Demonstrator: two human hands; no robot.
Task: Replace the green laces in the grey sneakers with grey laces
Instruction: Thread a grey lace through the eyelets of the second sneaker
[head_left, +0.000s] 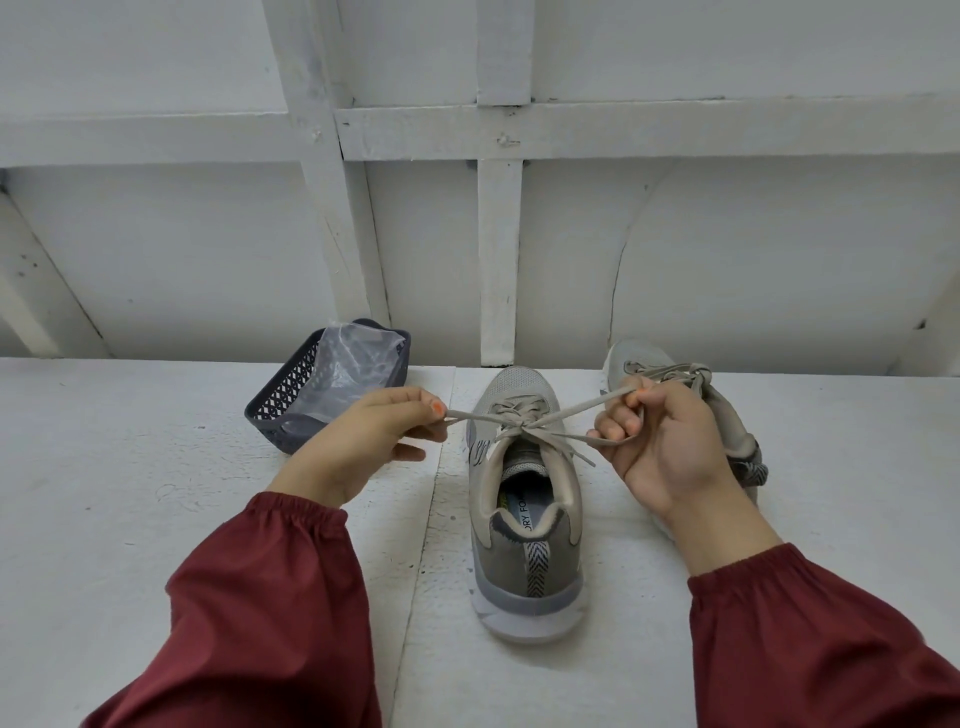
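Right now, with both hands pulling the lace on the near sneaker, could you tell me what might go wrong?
1. The left hand and right hand pull the grey lace sideways; an uneven tug could draw the loose tip through the knot and undo it.
2. Nothing holds the near sneaker down, so it may slide or tip.
3. The right hand sits close to the second sneaker and could knock it.
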